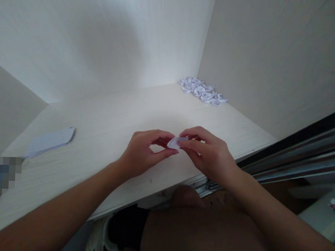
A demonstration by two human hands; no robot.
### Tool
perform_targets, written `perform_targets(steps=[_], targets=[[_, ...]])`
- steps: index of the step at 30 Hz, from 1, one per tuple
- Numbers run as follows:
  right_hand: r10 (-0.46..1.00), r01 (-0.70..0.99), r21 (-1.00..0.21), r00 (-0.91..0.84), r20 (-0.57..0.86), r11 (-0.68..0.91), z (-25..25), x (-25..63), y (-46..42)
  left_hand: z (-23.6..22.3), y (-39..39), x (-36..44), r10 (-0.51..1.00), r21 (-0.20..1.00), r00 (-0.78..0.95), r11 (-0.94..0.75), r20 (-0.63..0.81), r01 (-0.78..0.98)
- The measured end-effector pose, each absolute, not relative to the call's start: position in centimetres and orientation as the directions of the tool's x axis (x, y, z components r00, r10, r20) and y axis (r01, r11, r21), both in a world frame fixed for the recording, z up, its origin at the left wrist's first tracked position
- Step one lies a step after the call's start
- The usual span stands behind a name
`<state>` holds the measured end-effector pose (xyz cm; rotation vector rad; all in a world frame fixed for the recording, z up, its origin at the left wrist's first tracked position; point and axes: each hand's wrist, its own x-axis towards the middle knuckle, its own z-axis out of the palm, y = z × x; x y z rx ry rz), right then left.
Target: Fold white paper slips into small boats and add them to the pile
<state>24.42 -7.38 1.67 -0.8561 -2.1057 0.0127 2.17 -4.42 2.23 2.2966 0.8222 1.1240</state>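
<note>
Between my two hands, above the front part of the white shelf, is a small folded piece of white paper [173, 142]. My left hand [144, 150] pinches its left side between thumb and fingers. From the right, my right hand [207, 149] grips the other side, with fingertips covering part of the paper. Its exact folded shape is partly hidden. At the back right corner lies a pile of small folded white paper pieces [201, 91]. Over on the left rests a stack of white paper sheets [50, 141].
The white shelf surface [107, 119] is bounded by a back wall [104, 46] and a right side panel [268, 63]. Dark and metallic rails [301, 155] run along the right. A blurred-out object [3, 174] stands at the left edge. My legs are below the shelf's front edge.
</note>
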Motion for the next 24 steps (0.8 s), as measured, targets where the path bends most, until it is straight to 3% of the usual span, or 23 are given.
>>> perform_targets(steps=[3,6,10,17,24], targets=[[0.565,0.586,-0.27,-0.405,0.719,0.764,1.6,23.9,-7.9,2.2,-4.9,2.8,0.705,0.68,0.446,-0.69,0.552,0.249],[0.555,0.527,-0.326,-0.364,0.748,0.785,1.6,23.4,-7.9,2.3,-5.2,3.2,0.699,0.694,0.404,-0.694,0.589,0.189],[0.64,0.437,-0.502,-0.263,0.722,0.746,2.2,22.9,-8.0,2.3,-5.5,3.3,0.755,0.783,0.363,-0.614,0.546,0.101],[0.859,0.267,-0.822,-0.047,0.51,0.502,2.6,22.3,-8.4,2.6,-5.9,3.4,0.843,0.862,0.274,-0.5,0.463,0.083],[0.879,0.169,-0.864,-0.046,0.474,0.475,2.1,22.0,-7.8,2.7,-5.7,3.3,0.944,0.962,0.201,-0.272,0.261,0.028]])
